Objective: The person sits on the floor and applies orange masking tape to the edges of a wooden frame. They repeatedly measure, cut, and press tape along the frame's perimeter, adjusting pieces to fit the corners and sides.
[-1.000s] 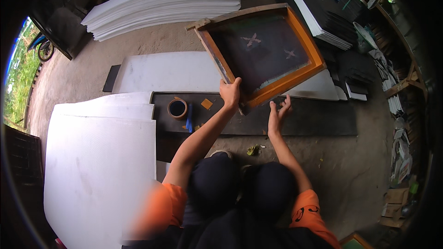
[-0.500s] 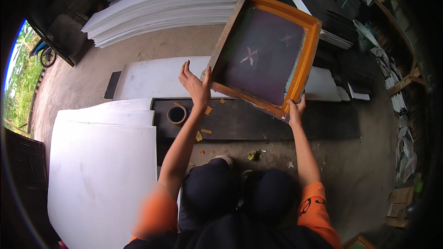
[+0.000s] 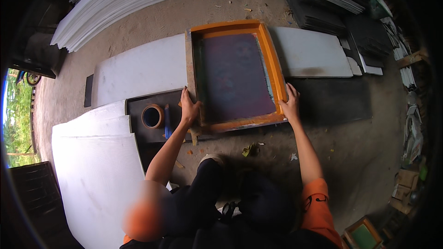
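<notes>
A wooden silk-screen frame (image 3: 272, 67) with orange inner sides and dark purple mesh (image 3: 233, 76) lies roughly level before me, over the dark board and the white board behind it. My left hand (image 3: 189, 109) closes on its left side near the front corner. At the right side, my right hand (image 3: 290, 103) grips the frame near its front right corner, thumb on the inner side. Left of the frame, a round brown-rimmed pot (image 3: 160, 119) of dark liquid stands on the dark board (image 3: 140, 106). Beside it is a blue strip-like thing (image 3: 167, 121), its kind unclear.
White ribbed sheets (image 3: 94, 161) are piled at the left. A long white board (image 3: 143, 67) lies on the floor beyond. Tall stacks of white sheets (image 3: 129, 2) fill the far left, dark sheets (image 3: 318, 18) the far right. A green-meshed frame (image 3: 364, 236) sits at lower right.
The frame has come down from a raised, tilted position to nearly level and straighter. My left hand, open beside it before, now grips its left side. My view has shifted too.
</notes>
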Tool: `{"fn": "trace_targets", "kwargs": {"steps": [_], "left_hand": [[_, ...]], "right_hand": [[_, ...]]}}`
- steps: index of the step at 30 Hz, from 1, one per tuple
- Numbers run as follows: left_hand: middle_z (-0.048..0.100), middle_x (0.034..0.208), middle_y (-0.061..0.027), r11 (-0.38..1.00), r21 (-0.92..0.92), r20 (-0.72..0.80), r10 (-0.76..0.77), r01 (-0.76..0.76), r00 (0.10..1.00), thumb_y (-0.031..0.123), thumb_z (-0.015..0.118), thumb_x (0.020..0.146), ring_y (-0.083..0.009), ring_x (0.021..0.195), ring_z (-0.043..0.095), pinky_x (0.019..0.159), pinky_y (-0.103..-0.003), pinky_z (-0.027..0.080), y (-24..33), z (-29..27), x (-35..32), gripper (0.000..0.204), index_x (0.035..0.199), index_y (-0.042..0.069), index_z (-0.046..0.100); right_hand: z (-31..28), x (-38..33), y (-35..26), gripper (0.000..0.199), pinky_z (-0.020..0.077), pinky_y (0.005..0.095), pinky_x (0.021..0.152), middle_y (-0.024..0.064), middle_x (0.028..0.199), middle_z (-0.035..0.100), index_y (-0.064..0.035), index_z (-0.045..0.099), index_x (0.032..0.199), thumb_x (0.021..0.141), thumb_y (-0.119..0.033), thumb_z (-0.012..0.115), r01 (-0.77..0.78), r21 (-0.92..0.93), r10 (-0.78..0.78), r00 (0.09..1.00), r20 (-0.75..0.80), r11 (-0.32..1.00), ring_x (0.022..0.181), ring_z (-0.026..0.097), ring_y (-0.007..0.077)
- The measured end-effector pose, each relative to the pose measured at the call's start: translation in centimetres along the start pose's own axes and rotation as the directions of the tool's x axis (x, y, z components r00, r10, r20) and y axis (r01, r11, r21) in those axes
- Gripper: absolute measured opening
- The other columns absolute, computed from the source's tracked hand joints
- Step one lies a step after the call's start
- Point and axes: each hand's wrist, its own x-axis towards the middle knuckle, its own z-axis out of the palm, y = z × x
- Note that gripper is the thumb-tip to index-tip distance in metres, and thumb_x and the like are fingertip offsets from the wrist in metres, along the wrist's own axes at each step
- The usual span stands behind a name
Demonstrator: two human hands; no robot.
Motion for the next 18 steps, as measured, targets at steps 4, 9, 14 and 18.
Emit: {"fn": "trace_targets", "kwargs": {"steps": [4,9,14,18], "left_hand": [[0.026,0.147,-0.0181,0.978,0.201,-0.074,0.080,-0.064,0.994,0.011,0.068,0.072,-0.0323,0.139,0.021,0.114,-0.045,0.016,-1.2,-0.1,-0.6,0.079,0.139,-0.004,0.027],[0.025,0.150,-0.0143,0.797,0.486,0.002,0.409,-0.359,0.912,0.017,0.064,0.081,-0.0278,0.142,0.014,0.114,-0.049,0.009,7.2,1.4,0.6,0.075,0.142,0.000,0.024],[0.019,0.151,-0.0188,0.563,0.258,0.497,0.619,-0.785,0.608,0.025,0.048,0.089,-0.0289,0.143,0.011,0.115,-0.050,0.005,12.4,11.8,4.4,0.069,0.144,-0.004,0.018],[0.014,0.151,-0.0230,0.639,0.354,0.396,0.559,-0.683,0.728,0.026,0.042,0.088,-0.0314,0.143,0.007,0.114,-0.051,0.005,14.0,19.8,3.7,0.070,0.142,-0.009,0.015]], "right_hand": [[2.3,-0.6,0.1,0.062,0.0355,0.0424,0.102,0.0145,0.132,0.047,-0.0002,0.043,0.134,0.076,-0.006,0.066,0.039,0.011,-0.039,0.998,-0.049,0.999,0.121,0.041,0.0337],[1.4,-0.5,1.8,0.040,0.0421,0.0392,0.094,0.0160,0.124,0.053,-0.0015,0.047,0.131,0.093,-0.012,0.052,0.005,0.114,0.008,0.994,-0.111,0.993,0.113,0.051,0.0327],[2.4,-0.4,0.6,0.035,0.0464,0.0381,0.088,0.0193,0.120,0.054,-0.0003,0.048,0.130,0.097,-0.011,0.045,0.046,0.103,-0.031,0.989,-0.142,0.994,0.108,0.055,0.0347],[2.6,-0.4,-0.4,0.036,0.0445,0.0396,0.091,0.0204,0.120,0.054,0.0019,0.047,0.130,0.097,-0.011,0.044,0.008,0.141,0.006,0.995,-0.097,0.990,0.110,0.053,0.0352]]}}
